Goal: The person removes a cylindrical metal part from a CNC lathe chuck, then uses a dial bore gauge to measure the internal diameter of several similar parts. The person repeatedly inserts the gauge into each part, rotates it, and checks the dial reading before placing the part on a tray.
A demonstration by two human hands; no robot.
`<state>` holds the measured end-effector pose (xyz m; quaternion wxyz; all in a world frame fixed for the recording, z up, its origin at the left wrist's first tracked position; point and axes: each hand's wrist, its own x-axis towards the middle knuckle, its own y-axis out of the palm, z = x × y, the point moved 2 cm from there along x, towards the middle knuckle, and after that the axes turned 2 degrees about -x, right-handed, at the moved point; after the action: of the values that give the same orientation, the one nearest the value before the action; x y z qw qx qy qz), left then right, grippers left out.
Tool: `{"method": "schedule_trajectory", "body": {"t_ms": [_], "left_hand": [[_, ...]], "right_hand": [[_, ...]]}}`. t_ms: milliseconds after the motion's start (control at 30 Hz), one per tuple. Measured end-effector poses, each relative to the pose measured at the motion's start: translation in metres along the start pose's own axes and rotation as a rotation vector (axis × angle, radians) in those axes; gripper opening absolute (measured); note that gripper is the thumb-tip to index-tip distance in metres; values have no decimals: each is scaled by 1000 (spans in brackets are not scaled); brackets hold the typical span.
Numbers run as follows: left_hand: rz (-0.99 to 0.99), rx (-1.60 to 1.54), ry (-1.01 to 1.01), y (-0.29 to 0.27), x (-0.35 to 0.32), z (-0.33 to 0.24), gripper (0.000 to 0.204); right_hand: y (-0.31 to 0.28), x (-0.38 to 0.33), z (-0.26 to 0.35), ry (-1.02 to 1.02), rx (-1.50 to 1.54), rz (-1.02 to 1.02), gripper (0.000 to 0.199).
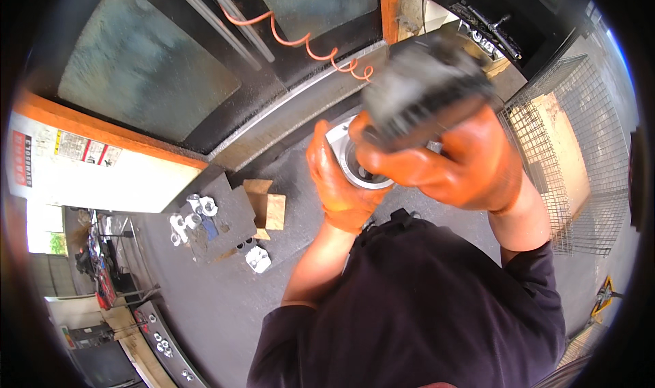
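My left hand point(334, 187), in an orange glove, is wrapped round the side of a silver metal part point(340, 146) with a flange and a round bore facing up. Above and to the right, my right hand point(481, 163), also gloved in orange, grips a dark grey, block-shaped tool point(430, 91). This tool is smeared by motion, so its exact kind cannot be made out. It hides part of the metal part and some of my right fingers. The right fingertips come close to the bore's upper edge; whether they touch it is unclear.
In front stands a machine with a windowed door point(147, 67) and an orange coiled hose point(293, 41). A wire mesh basket point(597, 149) is at the right. Lower left, several metal parts point(194, 217) lie near an open cardboard box point(266, 207). A dark control panel point(539, 6) hangs upper right.
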<state>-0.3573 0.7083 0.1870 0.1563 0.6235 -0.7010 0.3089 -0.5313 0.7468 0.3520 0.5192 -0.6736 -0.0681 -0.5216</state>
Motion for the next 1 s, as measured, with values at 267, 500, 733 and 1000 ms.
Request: {"method": "schedule_trajectory", "body": {"t_ms": [267,500,733,1000], "left_hand": [[31,108,-99,6,4,-26,108],[50,134,-116,7,6,-32,108],[66,145,-128,7,5,-34,108],[78,152,-137,8,7,-33,108]], "right_hand": [[12,0,-18,78,-59,73,39],[5,-2,-16,46,-119,24,40],[0,0,-18,-8,-180,-8,43],[5,-5,-20,17,-117,-23,45]]}}
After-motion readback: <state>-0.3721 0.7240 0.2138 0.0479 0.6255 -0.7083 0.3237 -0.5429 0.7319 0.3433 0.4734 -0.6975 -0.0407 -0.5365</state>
